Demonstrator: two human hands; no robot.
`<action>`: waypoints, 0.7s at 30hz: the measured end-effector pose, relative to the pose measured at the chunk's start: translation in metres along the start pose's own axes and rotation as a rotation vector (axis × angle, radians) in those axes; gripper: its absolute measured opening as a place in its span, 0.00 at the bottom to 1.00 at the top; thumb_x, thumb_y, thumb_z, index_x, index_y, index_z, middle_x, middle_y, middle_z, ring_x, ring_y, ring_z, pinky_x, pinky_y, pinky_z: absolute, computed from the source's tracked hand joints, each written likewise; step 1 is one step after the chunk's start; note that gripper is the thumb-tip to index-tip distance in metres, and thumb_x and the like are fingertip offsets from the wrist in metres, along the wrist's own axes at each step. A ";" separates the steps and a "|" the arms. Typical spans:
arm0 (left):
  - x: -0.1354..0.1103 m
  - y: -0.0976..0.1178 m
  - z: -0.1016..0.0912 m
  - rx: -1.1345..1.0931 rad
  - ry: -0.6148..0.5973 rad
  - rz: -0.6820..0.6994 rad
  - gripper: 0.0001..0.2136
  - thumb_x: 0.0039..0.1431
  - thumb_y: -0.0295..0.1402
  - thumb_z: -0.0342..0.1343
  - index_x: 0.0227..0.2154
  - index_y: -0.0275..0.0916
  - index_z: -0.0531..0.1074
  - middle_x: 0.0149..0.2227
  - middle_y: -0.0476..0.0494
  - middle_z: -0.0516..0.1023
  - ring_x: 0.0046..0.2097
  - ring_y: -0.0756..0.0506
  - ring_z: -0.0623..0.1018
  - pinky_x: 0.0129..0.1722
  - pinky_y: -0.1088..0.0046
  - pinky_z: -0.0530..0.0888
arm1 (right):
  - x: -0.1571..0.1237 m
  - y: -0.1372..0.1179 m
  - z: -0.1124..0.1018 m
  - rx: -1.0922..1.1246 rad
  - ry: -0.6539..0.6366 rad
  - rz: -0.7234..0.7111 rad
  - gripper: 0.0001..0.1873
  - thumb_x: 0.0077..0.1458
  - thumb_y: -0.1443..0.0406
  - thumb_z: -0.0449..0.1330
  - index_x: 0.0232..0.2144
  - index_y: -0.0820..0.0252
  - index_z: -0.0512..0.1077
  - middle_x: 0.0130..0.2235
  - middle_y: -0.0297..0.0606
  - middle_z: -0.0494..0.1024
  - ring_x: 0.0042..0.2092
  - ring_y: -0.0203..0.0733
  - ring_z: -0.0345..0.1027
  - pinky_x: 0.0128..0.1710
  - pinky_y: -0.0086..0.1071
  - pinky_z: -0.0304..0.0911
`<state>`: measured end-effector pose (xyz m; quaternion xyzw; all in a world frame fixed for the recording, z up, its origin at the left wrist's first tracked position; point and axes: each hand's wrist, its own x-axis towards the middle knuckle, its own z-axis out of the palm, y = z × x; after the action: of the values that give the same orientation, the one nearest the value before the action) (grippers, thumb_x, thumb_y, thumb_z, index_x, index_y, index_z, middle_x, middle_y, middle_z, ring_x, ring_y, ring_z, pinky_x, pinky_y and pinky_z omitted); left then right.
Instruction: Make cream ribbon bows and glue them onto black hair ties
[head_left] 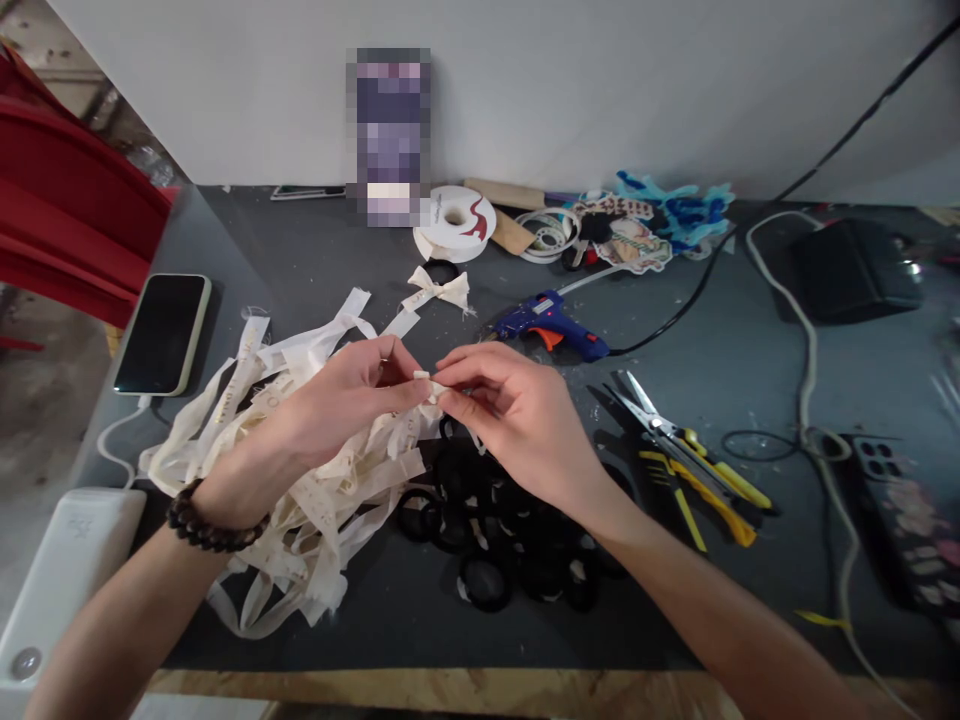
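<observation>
My left hand (367, 385) and my right hand (502, 400) meet over the middle of the table, fingertips pinched on a small piece of cream ribbon (429, 384). Most of that ribbon is hidden by my fingers. Under my left wrist spreads a heap of cream ribbon strips (315, 510), some with printed letters. Below my right hand lies a pile of black hair ties (487, 580). Just beyond my hands rests a black hair tie with a cream bow (441, 288).
A blue glue gun (551, 325) lies behind my right hand, its cord running right. Scissors (660, 430) and yellow-handled cutters (720, 490) are at right. A ribbon spool (456, 222) stands at the back. A phone (163, 335) and white power bank (71, 580) sit left.
</observation>
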<state>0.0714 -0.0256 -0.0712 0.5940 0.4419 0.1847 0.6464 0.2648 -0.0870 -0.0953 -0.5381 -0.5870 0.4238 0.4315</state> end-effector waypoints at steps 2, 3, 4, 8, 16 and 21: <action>0.000 0.000 -0.002 -0.077 -0.042 -0.042 0.09 0.59 0.37 0.66 0.30 0.40 0.72 0.27 0.52 0.70 0.29 0.51 0.67 0.28 0.74 0.63 | 0.000 0.001 0.000 -0.016 -0.008 -0.018 0.05 0.60 0.70 0.65 0.38 0.56 0.79 0.47 0.39 0.79 0.44 0.40 0.77 0.42 0.34 0.74; 0.000 0.000 -0.002 -0.108 -0.061 -0.066 0.09 0.58 0.37 0.67 0.31 0.40 0.72 0.27 0.52 0.71 0.28 0.52 0.67 0.27 0.74 0.62 | 0.000 0.001 0.001 -0.020 -0.016 -0.021 0.06 0.60 0.71 0.65 0.38 0.56 0.79 0.47 0.39 0.79 0.44 0.40 0.77 0.42 0.34 0.74; 0.000 0.000 -0.002 -0.138 -0.076 -0.087 0.09 0.58 0.36 0.67 0.32 0.40 0.73 0.28 0.52 0.71 0.28 0.52 0.66 0.27 0.74 0.62 | 0.000 0.001 0.001 -0.020 -0.023 -0.024 0.06 0.60 0.71 0.64 0.39 0.56 0.78 0.47 0.39 0.78 0.44 0.40 0.77 0.42 0.35 0.74; -0.001 0.002 -0.001 -0.227 -0.113 -0.124 0.08 0.57 0.34 0.67 0.35 0.40 0.73 0.30 0.51 0.73 0.29 0.53 0.67 0.27 0.76 0.63 | -0.001 -0.001 0.001 -0.047 -0.037 -0.051 0.10 0.60 0.74 0.62 0.41 0.57 0.76 0.48 0.38 0.76 0.44 0.39 0.76 0.42 0.34 0.73; -0.001 0.002 -0.002 -0.247 -0.133 -0.103 0.05 0.58 0.31 0.65 0.37 0.41 0.76 0.34 0.48 0.77 0.34 0.52 0.73 0.31 0.76 0.67 | -0.001 -0.006 0.001 -0.315 0.035 -0.266 0.12 0.63 0.76 0.58 0.40 0.54 0.76 0.44 0.36 0.76 0.40 0.37 0.74 0.39 0.33 0.72; 0.002 -0.005 -0.003 -0.216 -0.086 -0.094 0.05 0.58 0.31 0.65 0.38 0.41 0.77 0.35 0.46 0.80 0.38 0.48 0.78 0.36 0.73 0.72 | -0.004 -0.003 0.006 -0.499 0.120 -0.376 0.15 0.65 0.75 0.56 0.42 0.50 0.76 0.49 0.37 0.79 0.47 0.43 0.77 0.46 0.38 0.74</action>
<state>0.0687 -0.0230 -0.0762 0.5068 0.4186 0.1752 0.7330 0.2588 -0.0918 -0.0940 -0.5337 -0.7353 0.1471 0.3909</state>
